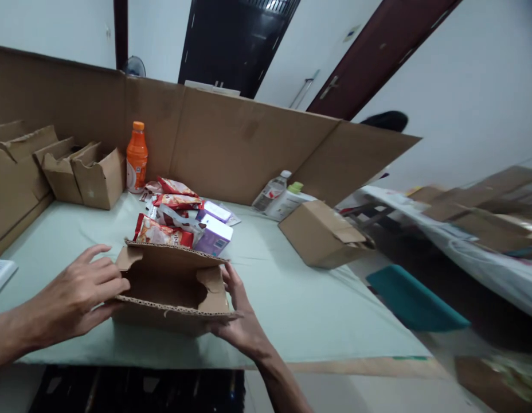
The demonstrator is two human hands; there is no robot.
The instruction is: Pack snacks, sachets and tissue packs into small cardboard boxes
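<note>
An open-topped cardboard box (163, 322) stands near the table's front edge, its inside facing me and no contents showing. My right hand (240, 315) is closed around its right side, thumb at the front and fingers behind. At the left rim, my left hand (92, 289) bends its fingers against the box, with the index finger lifted off. Just behind the box lie several red-and-white snack packets (160, 232) and purple-and-white cartons (214, 235).
An orange bottle (137, 160) stands by the cardboard screen (231, 143). Smaller open boxes (98, 178) are at left. A clear bottle (272, 192), a white bottle with a green cap (287, 203) and a tilted cardboard box (320, 235) sit right. A teal chair (416, 301) is beside the table.
</note>
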